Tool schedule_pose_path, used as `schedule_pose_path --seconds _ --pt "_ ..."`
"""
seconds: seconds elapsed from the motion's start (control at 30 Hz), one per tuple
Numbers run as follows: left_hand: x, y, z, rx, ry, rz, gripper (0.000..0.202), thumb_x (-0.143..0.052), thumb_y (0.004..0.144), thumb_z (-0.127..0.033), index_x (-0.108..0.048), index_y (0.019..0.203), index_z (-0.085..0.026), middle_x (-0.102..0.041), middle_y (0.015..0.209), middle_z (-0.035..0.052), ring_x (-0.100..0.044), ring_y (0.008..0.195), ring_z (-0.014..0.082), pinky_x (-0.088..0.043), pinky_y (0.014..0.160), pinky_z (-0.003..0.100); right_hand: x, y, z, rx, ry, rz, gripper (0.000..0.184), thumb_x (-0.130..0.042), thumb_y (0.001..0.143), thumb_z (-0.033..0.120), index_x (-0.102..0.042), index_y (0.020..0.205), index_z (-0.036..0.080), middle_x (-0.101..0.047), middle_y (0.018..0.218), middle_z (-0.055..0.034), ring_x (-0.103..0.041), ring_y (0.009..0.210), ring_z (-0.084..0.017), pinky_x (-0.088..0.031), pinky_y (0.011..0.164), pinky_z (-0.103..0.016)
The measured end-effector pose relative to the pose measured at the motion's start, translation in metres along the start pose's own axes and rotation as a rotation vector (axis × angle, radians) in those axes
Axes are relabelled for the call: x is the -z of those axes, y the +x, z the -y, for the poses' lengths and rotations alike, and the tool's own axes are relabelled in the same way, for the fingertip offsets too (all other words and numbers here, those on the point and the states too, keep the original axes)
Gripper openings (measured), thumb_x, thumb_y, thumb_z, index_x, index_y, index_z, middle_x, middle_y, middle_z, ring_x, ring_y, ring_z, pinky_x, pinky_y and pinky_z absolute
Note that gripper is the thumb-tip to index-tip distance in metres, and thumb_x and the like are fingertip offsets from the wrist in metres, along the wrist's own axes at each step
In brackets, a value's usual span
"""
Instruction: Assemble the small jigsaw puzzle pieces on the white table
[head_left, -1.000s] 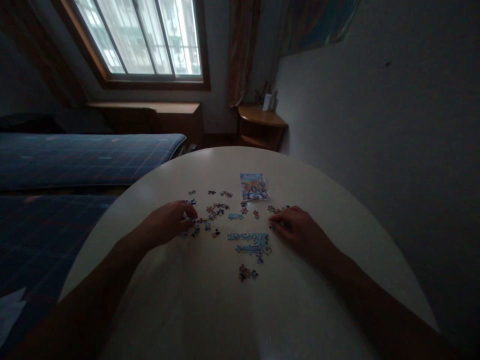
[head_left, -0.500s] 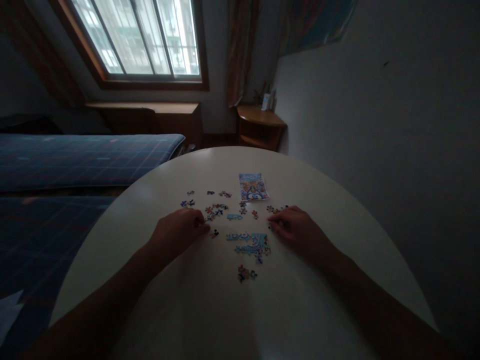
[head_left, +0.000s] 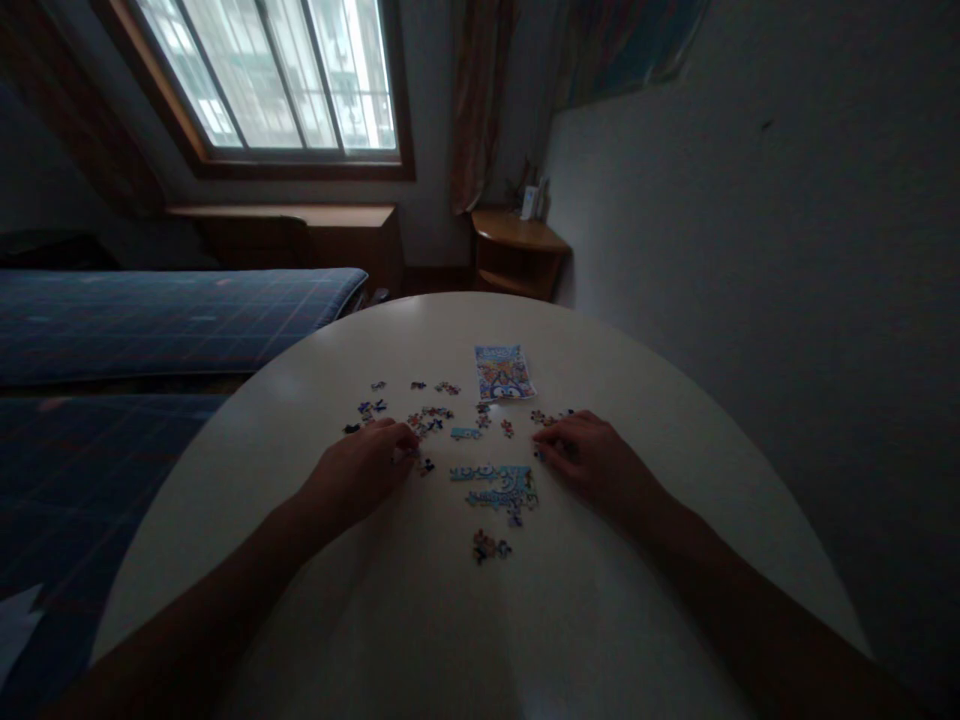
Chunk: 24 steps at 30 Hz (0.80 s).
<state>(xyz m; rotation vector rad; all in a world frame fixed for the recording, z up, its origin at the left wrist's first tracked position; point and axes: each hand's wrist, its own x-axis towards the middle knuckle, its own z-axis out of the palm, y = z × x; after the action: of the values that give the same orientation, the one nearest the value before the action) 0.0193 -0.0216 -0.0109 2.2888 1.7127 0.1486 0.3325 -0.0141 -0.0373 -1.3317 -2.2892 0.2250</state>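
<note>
Head cam, left to right: blue plaid mattress (head_left: 172, 315) off past a smooth, round, pale table (head_left: 420, 600), then the left hand (head_left: 367, 460), half curled over knobbly jigsaw pieces (head_left: 431, 418) and blocking a few; can't tell if it's pinching one. Mid-table there's a flat, bluish, part-joined puzzle section (head_left: 517, 484), with a colourful picture sheet (head_left: 504, 373) beyond. The right hand (head_left: 589, 450) is loosely curled beside more pieces, fingertips close together, grip unclear.

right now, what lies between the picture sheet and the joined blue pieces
In the head view, loose puzzle pieces lie between the picture sheet and the joined blue pieces, with a short blue strip toward the left.
</note>
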Motion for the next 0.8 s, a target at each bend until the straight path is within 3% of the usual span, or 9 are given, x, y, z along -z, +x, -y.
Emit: schedule_pose_path --seconds 0.23,0.43,0.63,0.8 --pt "-0.003 0.001 0.002 -0.056 -0.006 0.008 0.019 -0.047 0.087 -0.017 -0.064 0.092 -0.021 -0.069 0.103 0.0077 -0.066 0.092 0.0240 -0.048 0.079 0.034 -0.002 0.000 -0.003 -0.002 0.002 -0.005 0.012 -0.062 0.088 0.023 -0.072 0.095 0.022 -0.074 0.088 -0.0058 -0.064 0.087 -0.022 -0.049 0.079 -0.038" --pt "-0.004 0.002 0.003 -0.032 -0.067 -0.018 0.021 -0.051 0.085 -0.013 -0.062 0.102 -0.019 -0.071 0.097 0.0074 -0.066 0.086 0.0216 -0.049 0.079 0.032 -0.001 0.000 0.000 -0.018 -0.013 0.001 0.012 -0.063 0.088 0.022 -0.073 0.094 0.022 -0.074 0.089 -0.0062 -0.063 0.088 -0.023 -0.049 0.079 -0.038" --pt "0.000 0.004 -0.001 -0.100 -0.108 -0.006 0.019 -0.049 0.090 -0.017 -0.068 0.091 -0.020 -0.071 0.097 0.0068 -0.066 0.088 0.0218 -0.049 0.080 0.033 0.000 0.000 0.001 0.002 -0.007 0.014 0.011 -0.063 0.088 0.022 -0.072 0.095 0.022 -0.074 0.089 -0.0056 -0.063 0.087 -0.023 -0.048 0.081 -0.038" --pt "-0.007 0.003 -0.009 -0.179 -0.248 -0.119 0.016 -0.053 0.091 -0.025 -0.068 0.089 -0.022 -0.069 0.102 0.0051 -0.065 0.092 0.0205 -0.049 0.085 0.033 -0.001 0.001 0.001 0.010 -0.035 0.022 0.010 -0.064 0.088 0.022 -0.072 0.094 0.021 -0.074 0.091 -0.0065 -0.063 0.090 -0.023 -0.049 0.082 -0.039"
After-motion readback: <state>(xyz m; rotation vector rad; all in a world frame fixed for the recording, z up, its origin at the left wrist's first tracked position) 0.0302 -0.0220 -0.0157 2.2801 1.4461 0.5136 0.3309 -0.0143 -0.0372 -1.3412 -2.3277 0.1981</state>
